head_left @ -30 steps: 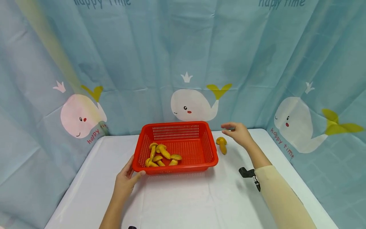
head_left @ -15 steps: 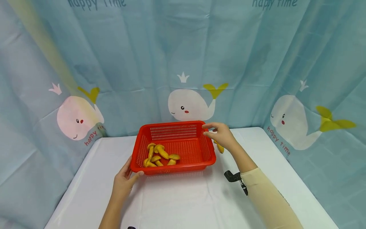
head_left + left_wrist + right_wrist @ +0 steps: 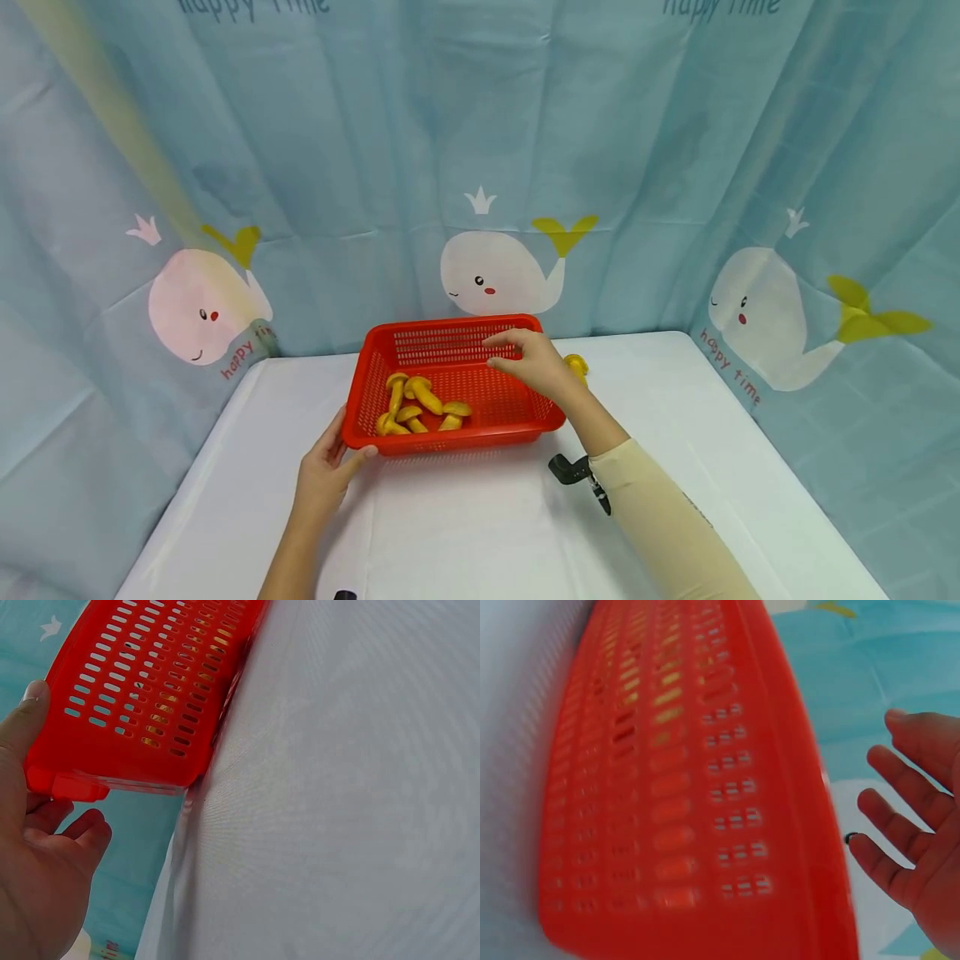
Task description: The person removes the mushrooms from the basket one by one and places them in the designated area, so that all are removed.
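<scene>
A red perforated plastic basket (image 3: pixel 491 400) sits on the white table, with several yellow-brown mushrooms (image 3: pixel 426 395) in its left half. My left hand (image 3: pixel 324 473) grips the front left corner, thumb over the rim; the left wrist view has that hand (image 3: pixel 41 855) at the rim of the basket (image 3: pixel 105 739). Over the right half of the basket hovers my right hand (image 3: pixel 534 364), fingers spread and nothing held. One more mushroom (image 3: pixel 577 365) lies outside, beyond the right wall, partly hidden by the right wrist. In the right wrist view the fingers of the right hand (image 3: pixel 922 840) are apart.
A light blue curtain (image 3: pixel 375 167) with printed whales hangs behind the table and at both sides. The white tabletop (image 3: pixel 457 525) extends in front of the basket. A black wrist-camera mount (image 3: pixel 570 469) juts from under the right forearm.
My right hand has moved left from above the loose mushroom, over the right rim, to above the inside of the basket. The left hand keeps its grip at the corner.
</scene>
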Demonstrator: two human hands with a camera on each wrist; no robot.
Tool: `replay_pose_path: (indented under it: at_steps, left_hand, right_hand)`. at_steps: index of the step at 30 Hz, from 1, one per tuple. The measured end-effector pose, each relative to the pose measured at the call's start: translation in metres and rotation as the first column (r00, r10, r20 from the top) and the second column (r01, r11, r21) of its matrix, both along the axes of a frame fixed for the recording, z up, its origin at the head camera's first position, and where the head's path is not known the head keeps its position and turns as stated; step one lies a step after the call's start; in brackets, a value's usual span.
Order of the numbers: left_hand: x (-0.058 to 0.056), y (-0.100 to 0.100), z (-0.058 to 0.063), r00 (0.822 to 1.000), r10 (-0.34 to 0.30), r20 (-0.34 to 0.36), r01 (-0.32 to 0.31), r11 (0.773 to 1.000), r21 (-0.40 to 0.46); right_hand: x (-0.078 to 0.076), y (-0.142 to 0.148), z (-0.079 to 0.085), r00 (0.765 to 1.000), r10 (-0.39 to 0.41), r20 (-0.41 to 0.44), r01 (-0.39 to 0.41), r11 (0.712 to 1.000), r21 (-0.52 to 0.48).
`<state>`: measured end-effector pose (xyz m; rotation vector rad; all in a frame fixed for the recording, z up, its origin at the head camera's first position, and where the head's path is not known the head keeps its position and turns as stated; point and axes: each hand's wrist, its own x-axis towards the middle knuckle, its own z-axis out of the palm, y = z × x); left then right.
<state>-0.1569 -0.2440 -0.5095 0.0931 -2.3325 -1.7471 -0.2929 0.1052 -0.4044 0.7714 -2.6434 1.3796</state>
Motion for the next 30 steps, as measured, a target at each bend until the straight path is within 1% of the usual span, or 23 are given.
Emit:
replay_pose_path:
  at_steps: [6, 11, 14, 18, 21, 25, 30]
  left_hand:
    - [-0.001, 0.002, -0.003, 1.000, 0.010, 0.016, -0.010, 1.000, -0.011]
    - [-0.002, 0.002, -0.001, 1.000, 0.002, 0.008, -0.002, 1.000, -0.018]
    - [-0.001, 0.001, -0.001, 1.000, 0.007, 0.000, -0.007, 1.000, -0.023]
    - [-0.001, 0.001, -0.001, 1.000, 0.007, 0.006, -0.007, 0.999, -0.031]
    - [-0.002, 0.002, -0.002, 1.000, -0.003, 0.007, 0.003, 0.999, -0.033]
    - [-0.002, 0.003, -0.002, 1.000, 0.008, 0.004, -0.007, 0.999, -0.033]
    - [0.000, 0.002, 0.000, 1.000, 0.022, 0.014, -0.021, 0.999, -0.048]
  right_hand:
    - [-0.001, -0.018, -0.008, 0.999, 0.034, 0.034, -0.034, 0.999, 0.008]
    - [-0.005, -0.030, -0.016, 0.997, 0.061, 0.049, -0.061, 0.998, -0.005]
    - [-0.008, -0.035, -0.022, 0.993, 0.088, 0.077, -0.087, 0.996, -0.006]
    - [-0.011, -0.040, -0.030, 0.988, 0.094, 0.122, -0.100, 0.994, 0.041]
    - [-0.014, -0.042, -0.034, 0.987, 0.090, 0.137, -0.100, 0.992, 0.074]
    - [-0.017, -0.045, -0.039, 0.980, 0.103, 0.169, -0.121, 0.988, 0.096]
    - [-0.021, -0.052, -0.046, 0.974, 0.115, 0.194, -0.149, 0.974, 0.169]
